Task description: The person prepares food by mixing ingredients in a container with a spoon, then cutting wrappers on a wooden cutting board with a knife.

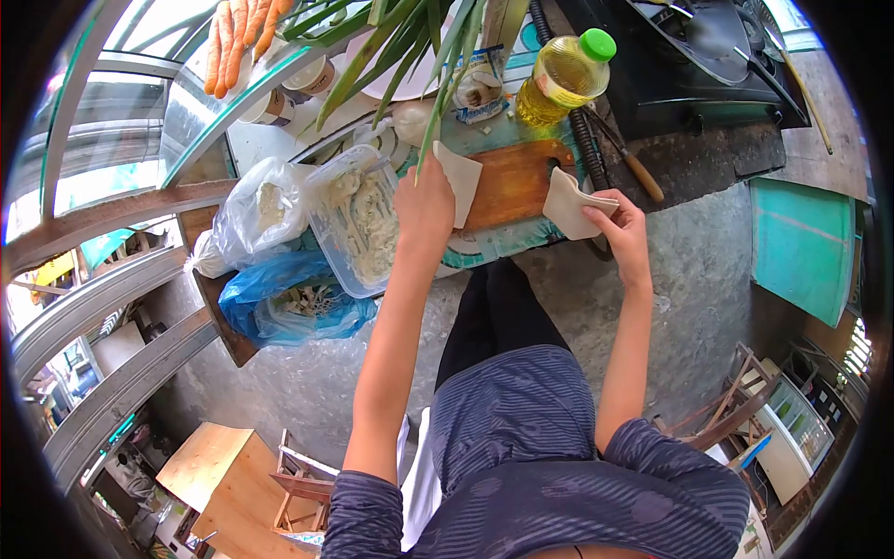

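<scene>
My left hand [426, 203] is closed on the edge of a pale square wrapper sheet [460, 186], at the left end of the wooden chopping board [510, 182]. My right hand [622, 231] pinches a small stack of similar wrapper sheets [568, 212] between thumb and fingers, over the board's right end. Just left of my left hand sits a clear plastic tub [349, 219] with a pale, creamy mixture smeared inside. Long green leaves [400, 56] hang down close above my left hand, one tip overlapping it.
Behind the board stand an oil bottle [563, 79] with a green cap and a printed packet [480, 88]. A wooden-handled tool [643, 177] lies right, near a black stove [698, 84]. Clear [265, 210] and blue [298, 303] plastic bags lie left. Carrots [242, 37] rest on glass.
</scene>
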A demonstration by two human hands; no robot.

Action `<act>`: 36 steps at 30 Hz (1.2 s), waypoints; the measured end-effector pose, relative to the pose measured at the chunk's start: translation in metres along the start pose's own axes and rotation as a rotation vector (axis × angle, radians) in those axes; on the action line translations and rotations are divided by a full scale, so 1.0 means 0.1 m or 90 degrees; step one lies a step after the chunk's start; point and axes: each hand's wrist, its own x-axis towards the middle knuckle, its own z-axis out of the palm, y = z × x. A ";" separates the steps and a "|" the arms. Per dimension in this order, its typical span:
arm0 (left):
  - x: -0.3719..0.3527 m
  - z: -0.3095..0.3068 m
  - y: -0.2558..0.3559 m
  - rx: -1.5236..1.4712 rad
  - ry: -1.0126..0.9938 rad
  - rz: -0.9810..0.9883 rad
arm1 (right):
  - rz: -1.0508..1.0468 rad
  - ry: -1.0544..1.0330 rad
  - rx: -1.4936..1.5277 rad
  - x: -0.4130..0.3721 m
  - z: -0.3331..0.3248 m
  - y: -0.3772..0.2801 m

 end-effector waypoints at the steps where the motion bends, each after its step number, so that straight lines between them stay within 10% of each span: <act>1: -0.01 0.02 -0.03 0.005 0.000 0.000 | 0.002 -0.002 0.002 -0.01 0.00 0.00; 21: 0.14 0.04 -0.14 0.221 -0.090 0.078 | -0.003 -0.014 -0.006 -0.01 0.07 -0.02; 27: 0.02 -0.39 0.12 0.073 -0.111 0.018 | 0.005 -0.084 -0.008 0.14 0.20 -0.08; 33: -0.13 0.27 -0.01 -0.568 -0.133 -0.086 | 0.105 -0.204 0.042 0.53 0.52 0.01; 36: -0.27 0.55 0.01 -0.528 -0.037 -0.042 | 0.061 -0.140 -0.036 0.70 0.61 0.37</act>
